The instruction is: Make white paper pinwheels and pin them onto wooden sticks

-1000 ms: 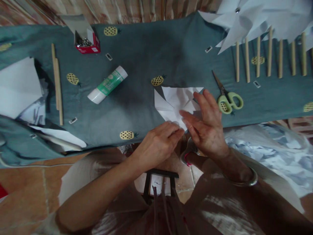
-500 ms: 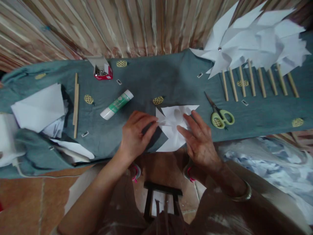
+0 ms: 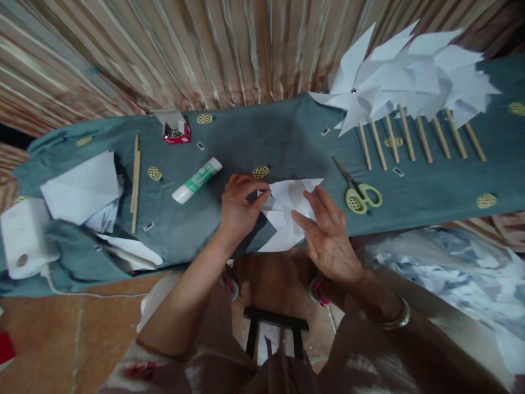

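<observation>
A white paper sheet (image 3: 287, 197) with cut, pointed corners lies at the near edge of the cloth-covered table. At its left side, my left hand (image 3: 241, 205) pinches one corner point between thumb and fingers, bending it inward. My right hand (image 3: 330, 235) rests over the sheet's right side with fingers spread, fingertips on the paper. To the left of my left hand is a green and white glue stick (image 3: 197, 180). Scissors (image 3: 361, 197) with light green handles lie to the right of the sheet.
Finished paper pinwheels (image 3: 394, 76) on wooden sticks overlap at the back right. Left are a small red box (image 3: 176, 134) of metal pins, two wooden sticks (image 3: 135, 186), stacked white paper (image 3: 84, 189) and a white corded device (image 3: 27, 235). A stool (image 3: 276, 317) stands below.
My left hand has drawn the left corner point inward over the sheet. My right hand stays on the paper. The whole view has shifted slightly.
</observation>
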A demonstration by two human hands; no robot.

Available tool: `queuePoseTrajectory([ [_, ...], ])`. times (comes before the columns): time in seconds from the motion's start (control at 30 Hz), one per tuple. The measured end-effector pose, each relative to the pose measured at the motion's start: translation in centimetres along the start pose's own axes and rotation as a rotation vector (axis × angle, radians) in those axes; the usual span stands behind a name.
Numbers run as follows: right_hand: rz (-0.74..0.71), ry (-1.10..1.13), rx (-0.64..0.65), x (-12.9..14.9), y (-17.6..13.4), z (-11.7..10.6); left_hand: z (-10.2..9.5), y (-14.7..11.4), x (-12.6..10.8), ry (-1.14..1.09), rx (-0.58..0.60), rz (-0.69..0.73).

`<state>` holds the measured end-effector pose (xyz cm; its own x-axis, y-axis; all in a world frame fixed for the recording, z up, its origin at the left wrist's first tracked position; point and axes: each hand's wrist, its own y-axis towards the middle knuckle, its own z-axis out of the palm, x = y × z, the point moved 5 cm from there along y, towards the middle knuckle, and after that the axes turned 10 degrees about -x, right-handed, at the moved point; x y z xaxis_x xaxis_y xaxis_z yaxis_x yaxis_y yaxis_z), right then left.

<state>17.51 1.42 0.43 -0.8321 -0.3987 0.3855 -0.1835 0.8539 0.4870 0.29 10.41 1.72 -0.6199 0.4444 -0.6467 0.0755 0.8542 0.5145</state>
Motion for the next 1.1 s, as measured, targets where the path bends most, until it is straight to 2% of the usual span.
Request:
queuePoseTrajectory([
  [0.33,0.052,0.065,0.012,-0.4,0.1,0.1,0.3,0.3,-0.4,0.077,0.083,0.048],
  [0.57,0.003,0.027,0.029,-0.4,0.0,0.0,1.4,-1.1,-2.9,0.058,0.170,0.239],
  [0.7,-0.005,0.020,0.010,-0.3,0.0,-0.1,2.3,-1.9,-3.5,0.100,0.263,0.289],
  [1.1,0.021,0.035,0.018,-0.8,0.0,-0.2,2.9,-2.1,-3.1,0.087,0.319,0.271],
])
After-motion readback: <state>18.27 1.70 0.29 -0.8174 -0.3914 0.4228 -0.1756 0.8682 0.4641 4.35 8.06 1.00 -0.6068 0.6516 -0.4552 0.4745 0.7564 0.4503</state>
